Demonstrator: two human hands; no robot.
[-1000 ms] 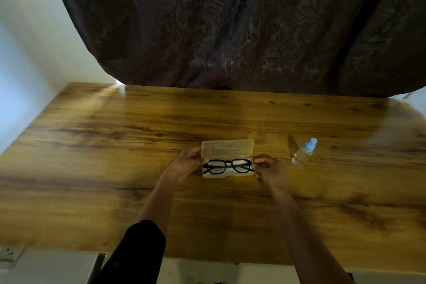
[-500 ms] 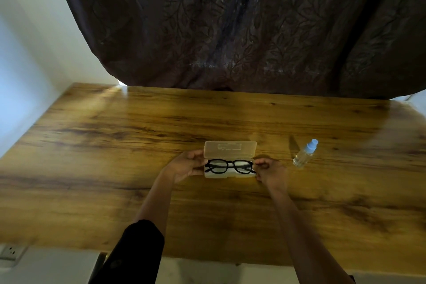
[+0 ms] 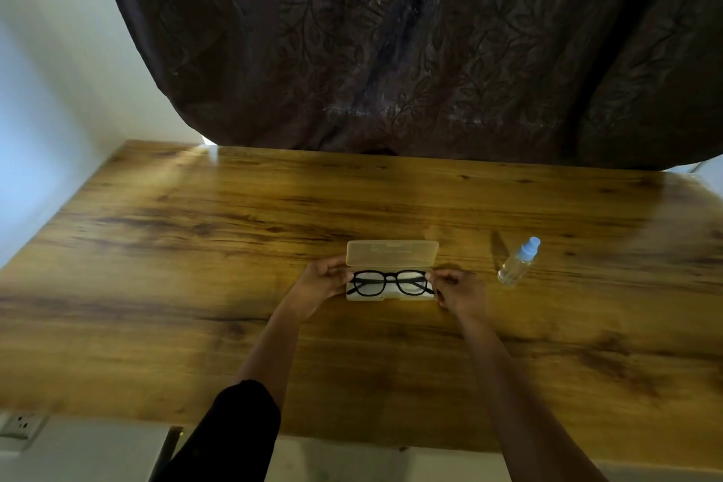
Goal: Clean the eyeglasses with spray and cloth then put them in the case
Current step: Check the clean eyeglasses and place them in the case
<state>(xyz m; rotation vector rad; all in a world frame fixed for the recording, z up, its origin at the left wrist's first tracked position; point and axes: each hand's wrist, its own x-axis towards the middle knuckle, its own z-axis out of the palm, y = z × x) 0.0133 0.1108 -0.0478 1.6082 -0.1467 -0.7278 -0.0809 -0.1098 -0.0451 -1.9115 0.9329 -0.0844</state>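
Black-framed eyeglasses [image 3: 389, 282] lie in the lower half of an open translucent case [image 3: 391, 252] at the middle of the wooden table [image 3: 195, 266]. The case's lid stands up behind them. My left hand [image 3: 322, 282] pinches the left end of the glasses at the case's left edge. My right hand [image 3: 455, 288] pinches the right end of the frame. A small clear spray bottle [image 3: 518, 261] with a light blue cap stands to the right of the case. No cloth shows.
A dark patterned curtain [image 3: 391, 51] hangs behind the table's far edge. A white wall is at the left, and a wall socket [image 3: 21, 425] sits below the table's near left edge.
The glasses have sunk a little lower into the case, with both hands still at their ends. The view has shifted slightly.
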